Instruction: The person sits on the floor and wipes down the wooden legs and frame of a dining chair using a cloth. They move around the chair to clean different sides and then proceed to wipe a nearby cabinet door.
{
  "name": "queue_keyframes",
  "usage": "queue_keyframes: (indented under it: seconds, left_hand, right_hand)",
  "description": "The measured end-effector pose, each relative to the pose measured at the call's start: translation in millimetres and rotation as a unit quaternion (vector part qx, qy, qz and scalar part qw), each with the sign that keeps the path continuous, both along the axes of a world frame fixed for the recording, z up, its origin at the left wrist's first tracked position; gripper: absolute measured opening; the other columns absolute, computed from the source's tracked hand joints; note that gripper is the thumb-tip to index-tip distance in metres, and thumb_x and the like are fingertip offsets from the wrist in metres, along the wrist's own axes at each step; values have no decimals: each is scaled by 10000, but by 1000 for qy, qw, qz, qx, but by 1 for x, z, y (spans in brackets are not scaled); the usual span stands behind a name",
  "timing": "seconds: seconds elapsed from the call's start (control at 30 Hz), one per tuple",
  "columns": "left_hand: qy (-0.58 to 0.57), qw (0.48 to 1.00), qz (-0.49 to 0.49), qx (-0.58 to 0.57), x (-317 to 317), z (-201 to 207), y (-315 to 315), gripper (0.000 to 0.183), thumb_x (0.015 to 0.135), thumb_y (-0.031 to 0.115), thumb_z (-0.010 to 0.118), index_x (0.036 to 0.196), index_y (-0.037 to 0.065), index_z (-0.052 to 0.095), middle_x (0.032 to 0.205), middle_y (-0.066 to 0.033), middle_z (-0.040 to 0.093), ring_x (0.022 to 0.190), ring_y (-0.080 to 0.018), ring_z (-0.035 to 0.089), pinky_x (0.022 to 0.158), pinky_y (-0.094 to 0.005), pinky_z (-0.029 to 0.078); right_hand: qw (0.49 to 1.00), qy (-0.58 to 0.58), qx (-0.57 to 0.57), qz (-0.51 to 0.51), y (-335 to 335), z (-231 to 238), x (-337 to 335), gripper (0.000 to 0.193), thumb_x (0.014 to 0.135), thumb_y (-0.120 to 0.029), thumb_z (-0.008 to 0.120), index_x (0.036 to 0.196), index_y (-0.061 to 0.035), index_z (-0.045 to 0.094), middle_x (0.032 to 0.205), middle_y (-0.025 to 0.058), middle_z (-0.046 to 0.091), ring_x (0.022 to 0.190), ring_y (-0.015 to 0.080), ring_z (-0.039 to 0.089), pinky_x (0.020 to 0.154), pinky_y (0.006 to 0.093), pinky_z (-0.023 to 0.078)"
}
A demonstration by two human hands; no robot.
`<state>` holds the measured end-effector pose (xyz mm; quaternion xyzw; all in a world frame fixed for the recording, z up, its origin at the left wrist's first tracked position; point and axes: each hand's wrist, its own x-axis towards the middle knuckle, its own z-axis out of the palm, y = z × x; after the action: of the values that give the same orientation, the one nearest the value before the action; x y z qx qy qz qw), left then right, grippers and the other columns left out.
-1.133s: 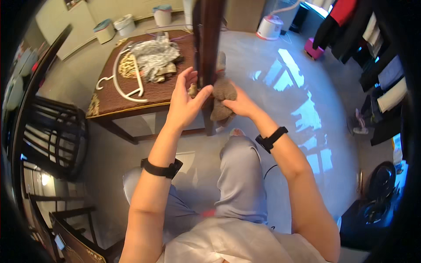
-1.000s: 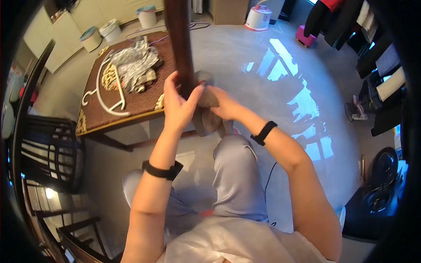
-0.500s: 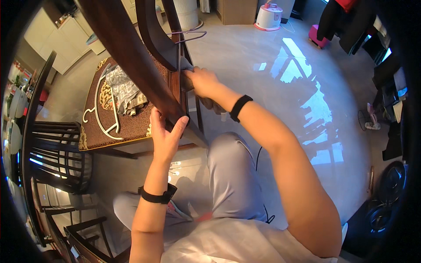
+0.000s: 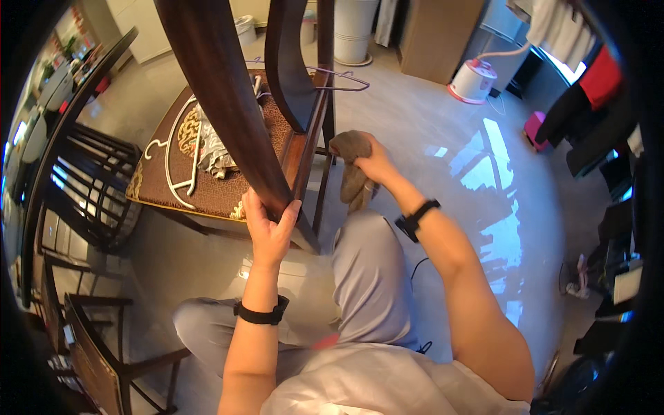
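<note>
- Grasping: right grip (image 4: 377, 162) closed round a bunched grey-brown soft fabric cloth (image 4: 351, 146), held over the glossy grey floor (image 4: 408, 114).
- Changed in the last half second: cloth moved off the reddish-brown wooden side rail (image 4: 304, 155), now right of it; means that rail gets no cloth contact at present.
- Left grip (image 4: 270, 225): fingers and thumb round lower end of the curved dark-brown wooden beam (image 4: 228, 104).
- Beyond left grip: brown patterned seat pad (image 4: 221, 197), white plastic hanger (image 4: 168, 162), crumpled silver-grey fabric (image 4: 216, 158).
- Beyond right grip, leftward: purple wire hanger (image 4: 342, 88).
- In the way: beam crosses above seat, partly hiding fabric; grey-trousered knee (image 4: 373, 266) just below right grip.
</note>
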<state>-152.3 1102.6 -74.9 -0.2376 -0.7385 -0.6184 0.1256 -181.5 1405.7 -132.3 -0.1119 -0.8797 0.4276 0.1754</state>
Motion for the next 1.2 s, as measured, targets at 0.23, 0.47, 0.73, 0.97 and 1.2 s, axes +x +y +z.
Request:
queue_keyframes:
  seconds: [0.23,0.47,0.73,0.97,1.2]
  left_hand:
    - [-82,988,-36,128,17,-3,-2,568,881,289,662,1320,11,432,1127,-87,460,1027,-196,467,934,-332,380]
    - [-155,972,-51,168,37,37,7,385,916,202,639,1227,31,489,1064,-31,539,968,-133,512,862,-273,431]
    - [-132,990,12,42,32,43,10,332,901,229,669,1121,41,507,983,-83,557,887,-181,535,802,-323,450]
    - [-32,998,50,11,12,12,15,464,911,303,654,1193,4,438,1063,-166,517,983,-296,515,882,-405,418]
    - [-68,998,0,15,13,8,2,415,891,229,671,1168,13,449,1056,-145,499,990,-255,492,895,-378,405]
  right_hand:
    - [949,170,158,213,-76,149,56,773,652,-50,719,1364,-257,501,1184,126,574,1042,340,610,863,395,526]
    - [921,84,340,173,-100,130,22,764,645,-85,751,1325,-332,504,1032,76,554,947,316,628,780,429,542]
    - [963,-8,235,135,-55,99,58,576,701,-192,694,1259,-227,558,1086,150,597,1008,366,605,842,458,505]
    - [997,-31,66,25,18,109,69,746,596,-377,796,1186,20,572,1188,237,615,1097,350,604,928,390,488]
    - [914,1,-364,179,43,165,-17,379,765,-151,720,1112,-17,646,1017,96,692,929,208,660,840,346,520]
